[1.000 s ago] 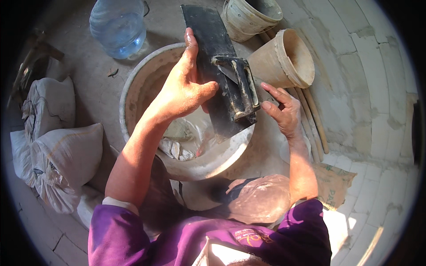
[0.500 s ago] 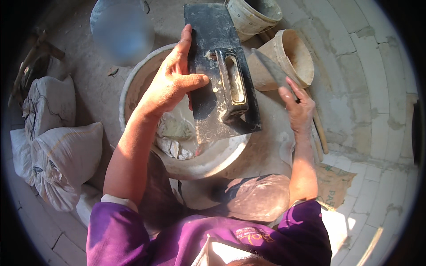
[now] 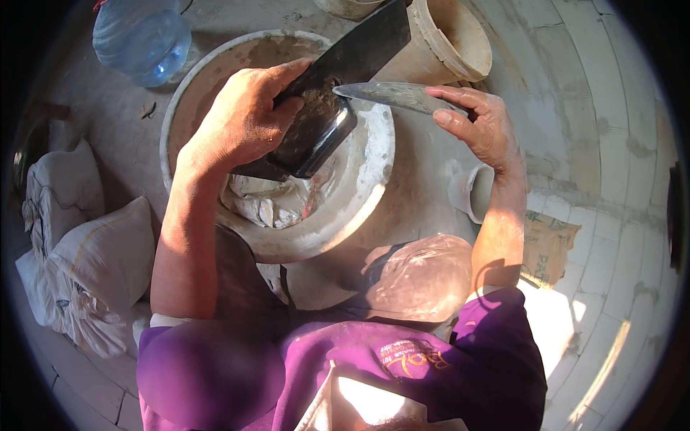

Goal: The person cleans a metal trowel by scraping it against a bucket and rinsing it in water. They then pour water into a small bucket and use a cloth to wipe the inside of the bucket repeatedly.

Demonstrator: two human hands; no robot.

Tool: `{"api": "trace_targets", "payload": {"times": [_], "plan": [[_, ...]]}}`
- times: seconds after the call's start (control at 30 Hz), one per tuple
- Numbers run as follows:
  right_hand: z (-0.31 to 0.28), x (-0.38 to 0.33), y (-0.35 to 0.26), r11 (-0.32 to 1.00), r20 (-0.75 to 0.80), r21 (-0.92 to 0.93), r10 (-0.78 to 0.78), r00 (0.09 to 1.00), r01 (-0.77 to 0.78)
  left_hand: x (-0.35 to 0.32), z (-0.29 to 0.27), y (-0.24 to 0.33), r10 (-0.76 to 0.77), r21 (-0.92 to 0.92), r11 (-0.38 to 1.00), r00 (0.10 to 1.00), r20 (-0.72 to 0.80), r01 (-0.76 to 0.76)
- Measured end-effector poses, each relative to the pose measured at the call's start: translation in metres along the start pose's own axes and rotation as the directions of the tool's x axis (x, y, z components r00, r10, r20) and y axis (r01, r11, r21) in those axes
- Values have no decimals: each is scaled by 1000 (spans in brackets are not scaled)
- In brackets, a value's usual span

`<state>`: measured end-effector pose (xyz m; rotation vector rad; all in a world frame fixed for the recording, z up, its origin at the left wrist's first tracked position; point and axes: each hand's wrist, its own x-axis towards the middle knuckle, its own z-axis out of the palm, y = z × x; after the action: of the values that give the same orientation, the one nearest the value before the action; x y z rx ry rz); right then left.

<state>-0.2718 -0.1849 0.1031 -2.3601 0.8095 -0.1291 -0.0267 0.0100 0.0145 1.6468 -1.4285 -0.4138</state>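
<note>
A black plastering float (image 3: 374,44) is gripped along its edge by my left hand (image 3: 241,122), thumb on the handle side. It is tilted over a round, mortar-stained tub (image 3: 383,161). My right hand (image 3: 489,129) is closed on a pointed grey trowel (image 3: 392,95); its handle is mostly hidden in the palm. The trowel's tip meets the float beside the end of the float's handle, where dried residue shows. Inside the tub, partly behind the float, lies a crumpled whitish, wet-looking cloth or bag (image 3: 266,210).
A large clear water bottle (image 3: 144,43) stands at the far left. Buckets, one a stained beige bucket (image 3: 460,43) on its side, are beyond the tub. White sacks (image 3: 100,251) sit at left; a white pipe-like piece (image 3: 480,192) and brown paper bag (image 3: 548,248) at right.
The float has come lower and turned, its far end swinging right. The right hand has raised the trowel and brought its tip leftward onto the float. The view has shifted slightly.
</note>
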Motion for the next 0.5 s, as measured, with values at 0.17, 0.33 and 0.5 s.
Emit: {"api": "trace_targets", "payload": {"times": [0.17,0.33,0.5], "plan": [[-13,-3,1,967,101,137,204,974,-216,2,10,-2,-142,-79,987,990,-10,141],[0,-2,-10,922,98,283,246,964,-264,5,20,-12,-222,-389,911,958,-179,138],[14,-4,-32,887,107,356,275,955,-295,5,24,-25,-223,-458,888,913,-342,45]]}}
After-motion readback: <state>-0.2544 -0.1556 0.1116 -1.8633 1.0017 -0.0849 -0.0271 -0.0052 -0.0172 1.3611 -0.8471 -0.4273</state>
